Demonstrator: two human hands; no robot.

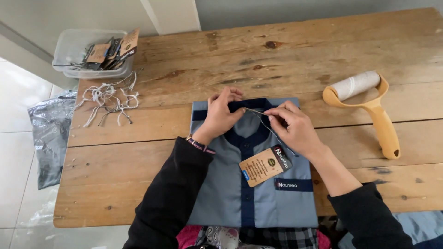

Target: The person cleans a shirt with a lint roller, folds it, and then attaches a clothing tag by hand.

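Left hand: the left hand (220, 115) is curling its fingers together and pinching the dark blue collar (251, 105) at the shirt's 12 o'clock edge; a bracelet is sitting at the wrist, just above the black sleeve.
Right hand: the right hand (295, 127) is closing thumb and fingertips on a thin cord (267, 124), which is running taut from the collar toward 5 o'clock.
Tag: a brown card tag (264, 166) with a dark one behind it is hanging from that cord and lying on the shirt's chest, at 6 o'clock from the right hand.
Shirt: the folded grey-blue shirt (221, 193), with a dark blue placket, is lying flat at the near middle of the table, under both hands.
Table: the bare wooden plank table (300, 50) is carrying a lint roller (364, 103) with a tan handle at 3 o'clock, well apart from the shirt.
Far left: a clear plastic tub (76, 50) of more tags is sitting at 10 o'clock, with loose white strings (108, 99) just beside it.
Room: a pale tiled floor is showing at 9 o'clock, where a grey plastic bag (50, 133) is lying.
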